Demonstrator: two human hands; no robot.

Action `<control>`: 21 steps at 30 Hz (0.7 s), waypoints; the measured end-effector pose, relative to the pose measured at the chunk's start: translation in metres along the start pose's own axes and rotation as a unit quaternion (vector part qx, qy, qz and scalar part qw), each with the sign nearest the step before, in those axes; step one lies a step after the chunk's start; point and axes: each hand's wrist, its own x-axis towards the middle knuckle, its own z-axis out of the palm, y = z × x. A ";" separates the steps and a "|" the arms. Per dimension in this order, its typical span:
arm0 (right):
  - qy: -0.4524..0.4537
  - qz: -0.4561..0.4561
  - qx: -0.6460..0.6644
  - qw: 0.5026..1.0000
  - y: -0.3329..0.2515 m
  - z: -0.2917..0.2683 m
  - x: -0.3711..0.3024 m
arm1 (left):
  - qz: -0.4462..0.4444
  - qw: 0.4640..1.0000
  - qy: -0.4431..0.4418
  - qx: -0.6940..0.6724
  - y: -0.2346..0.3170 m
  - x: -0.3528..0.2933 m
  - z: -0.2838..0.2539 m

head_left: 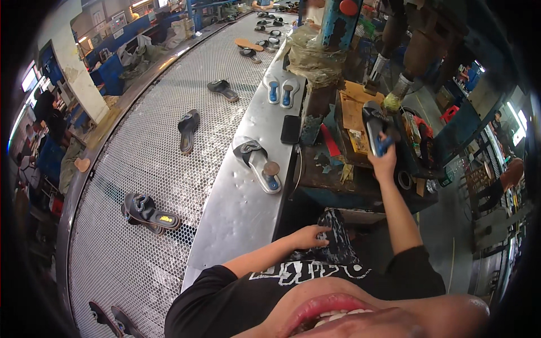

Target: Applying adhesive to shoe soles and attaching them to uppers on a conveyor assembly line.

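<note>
My right hand (384,160) is closed on the heel end of a black slide sandal (373,125), which has a blue heel area like the soles on the ledge. The sandal's toe end lies over the wooden block (352,101) of a press machine. My left hand (310,237) is held low in front of me with its fingers apart, beside a dark patterned cloth (336,239); nothing shows in it. On the metal ledge (236,208) to the left rests another sandal (257,163) with a black strap, a round brown disc and a blue heel.
A mesh conveyor (152,163) carries several black sandals (189,130) on the left. A pair of white soles (280,91) and a black phone (291,129) lie on the ledge. A red strip (330,141) is near the press, and a blue machine post (340,28) rises behind it.
</note>
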 end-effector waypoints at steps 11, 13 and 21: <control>-0.105 -0.007 -0.063 0.993 0.069 0.002 0.030 | 0.108 0.991 0.077 0.037 0.000 0.010 -0.002; -0.109 0.000 -0.110 0.988 0.052 -0.002 0.036 | 0.002 0.997 0.068 -0.037 0.016 0.010 -0.018; -0.126 -0.006 -0.179 0.976 0.058 0.022 0.079 | -0.005 0.998 0.035 -0.043 0.020 0.004 -0.010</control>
